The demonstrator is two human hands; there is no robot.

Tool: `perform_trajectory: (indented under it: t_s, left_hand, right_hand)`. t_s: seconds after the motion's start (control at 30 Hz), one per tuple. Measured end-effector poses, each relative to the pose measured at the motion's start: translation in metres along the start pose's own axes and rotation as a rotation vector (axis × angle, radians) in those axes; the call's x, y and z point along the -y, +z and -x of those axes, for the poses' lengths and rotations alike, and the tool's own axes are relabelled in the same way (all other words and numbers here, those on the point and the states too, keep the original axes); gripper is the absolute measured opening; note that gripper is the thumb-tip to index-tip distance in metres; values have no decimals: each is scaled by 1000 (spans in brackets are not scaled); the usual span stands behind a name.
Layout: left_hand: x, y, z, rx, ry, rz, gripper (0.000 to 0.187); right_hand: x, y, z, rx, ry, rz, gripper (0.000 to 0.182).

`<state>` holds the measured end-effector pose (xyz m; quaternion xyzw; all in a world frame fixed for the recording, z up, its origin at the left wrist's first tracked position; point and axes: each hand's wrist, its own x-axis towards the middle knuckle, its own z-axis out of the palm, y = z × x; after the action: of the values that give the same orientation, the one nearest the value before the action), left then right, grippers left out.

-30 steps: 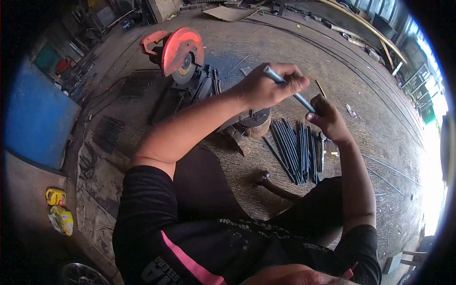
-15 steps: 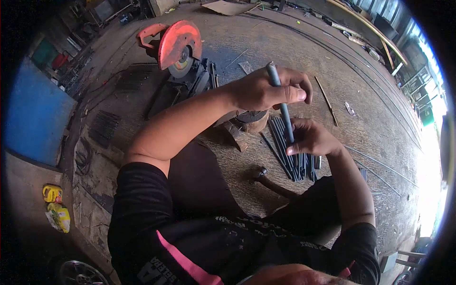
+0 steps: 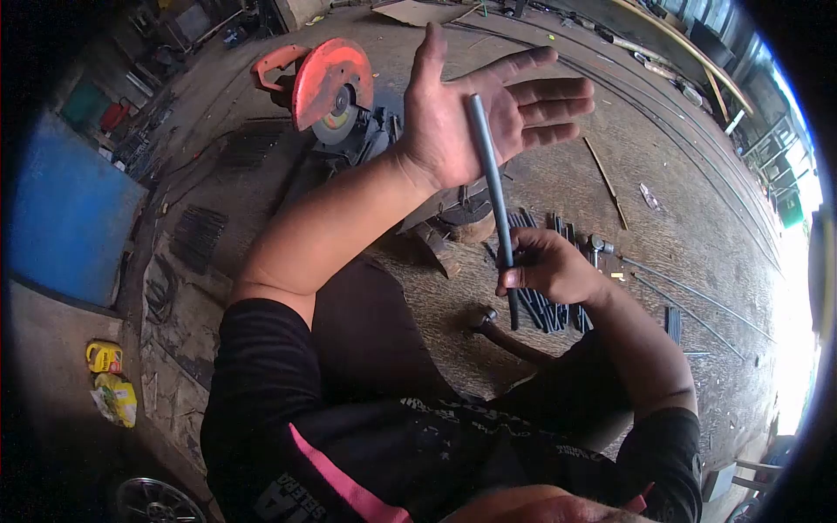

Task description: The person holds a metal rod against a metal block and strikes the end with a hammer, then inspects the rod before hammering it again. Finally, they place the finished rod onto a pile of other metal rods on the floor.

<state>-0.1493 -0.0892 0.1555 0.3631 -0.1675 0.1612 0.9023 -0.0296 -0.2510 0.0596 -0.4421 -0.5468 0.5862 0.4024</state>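
My left hand (image 3: 488, 122) is spread wide, palm up, with the upper part of a grey metal rod (image 3: 491, 170) lying against the palm. Thumb and fingers of my right hand (image 3: 549, 266) pinch the rod lower down, and its dark end sticks out below them. Beneath and behind my right hand lies a bundle of dark rods (image 3: 547, 312) on the ground. A hammer (image 3: 488, 322) rests just below, its handle running toward my leg.
A red cut-off saw (image 3: 331, 83) stands beyond my left forearm, beside a wooden block (image 3: 475, 228). Long thin rods (image 3: 697, 301) lie at the right. More short rods (image 3: 199, 237) are at the left, near a blue panel (image 3: 65, 209) and a yellow container (image 3: 105, 357).
My left hand has opened from its grip round the rod and turned palm up. My right hand has moved slightly left and down the rod, uncovering more of the bundle.
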Motion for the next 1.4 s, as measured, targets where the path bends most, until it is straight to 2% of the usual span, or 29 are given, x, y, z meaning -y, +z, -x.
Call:
perform_trajectory:
  t_s: [0.13, 0.33, 0.4, 0.43, 0.5, 0.53, 0.6, 0.67, 0.7, 0.77, 0.83, 0.9, 0.93, 0.97, 1.03, 1.17, 1.2, 1.33, 1.4]
  left_hand:
    - [0, 2, 2, 15, 4, -40, 100]
    - [1, 2, 2, 33, 45, -58, 98]
    - [1, 0, 1, -13, 54, -112, 93]
    - [-1, -5, 0, -12, 54, -111, 93]
    - [-3, -22, -6, -149, 108, -217, 91]
    - [-6, -28, -6, -254, 128, -199, 87]
    - [-11, -61, -7, -444, 220, -394, 83]
    - [-19, -96, -4, -473, 222, -418, 83]
    - [-23, -94, -4, -508, 229, -449, 83]
    - [-21, -93, -4, -428, 191, -433, 83]
    - [-13, -77, -1, -363, 158, -416, 84]
    - [0, -58, -4, -180, 24, -241, 87]
    - [6, -48, -4, -152, -6, -267, 91]
    - [11, -40, -5, -153, -9, -267, 91]
    - [20, -25, -5, -50, -71, -242, 94]
    - [28, -12, -4, 6, -108, -215, 100]
    - [28, -10, -4, 17, -100, -246, 101]
    - [29, 4, 2, 44, -98, -220, 102]
    - [30, 10, 4, 79, -106, -162, 102]
  right_hand:
    - [-3, 1, -2, 15, -21, -12, 18]
    - [5, 5, -1, -12, 71, -75, 19]
    - [3, 4, -1, -38, -64, -47, 26]
    - [6, 4, 1, -39, -64, -46, 26]
    - [19, 2, 6, -31, -110, -287, 32]
    - [26, -3, 9, -12, -133, -258, 32]
    - [29, -21, 12, 11, -181, -269, 35]
    - [31, -31, 18, -17, -218, -282, 46]
    - [31, -31, 19, -30, -223, -280, 46]
    - [29, -27, 17, -86, -289, -604, 49]
    - [24, -22, 16, -159, -343, -549, 54]
    - [23, -26, 11, -266, -118, -227, 53]
    - [30, -19, 6, -377, -37, -95, 47]
    - [30, -19, 5, -378, -38, -99, 47]
    - [30, -19, 1, -401, 84, 210, 45]
    - [18, -6, 1, -372, 61, 191, 50]
    - [28, -2, 3, -366, 103, 293, 49]
    - [26, 5, 1, -379, 118, 368, 46]
    - [22, 9, 0, -410, 43, 320, 42]
